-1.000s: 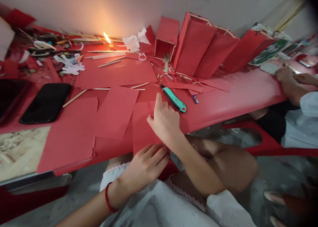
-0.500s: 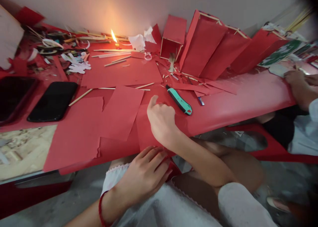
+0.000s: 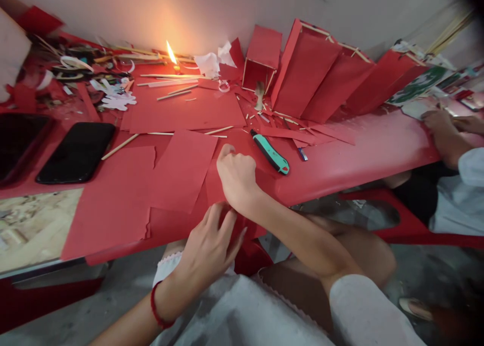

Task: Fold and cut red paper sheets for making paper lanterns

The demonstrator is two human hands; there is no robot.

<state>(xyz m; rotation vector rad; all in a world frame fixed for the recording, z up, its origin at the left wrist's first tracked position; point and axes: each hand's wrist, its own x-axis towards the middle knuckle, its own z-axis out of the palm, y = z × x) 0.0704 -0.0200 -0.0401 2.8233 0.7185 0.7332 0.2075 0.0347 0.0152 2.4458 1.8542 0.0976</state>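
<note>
My right hand is curled like a fist, knuckles up, over red paper at the front of the table. Its fingertips are hidden beneath it, so I cannot tell what they hold. My left hand, with a red cord on the wrist, is just below it at the table edge. Its fingers are bent and apart, reaching close to my right wrist. A teal and black utility knife lies to the right of my right hand. Cut red sheets lie to the left.
A lit candle burns near the wall. Red paper boxes with stick frames stand at the back. Thin sticks and scraps lie about. Phones lie at left. Another person's hand works at far right.
My left hand has risen from below the table edge towards my right wrist, its fingers spreading. My right hand keeps its curled shape. The view has shifted slightly.
</note>
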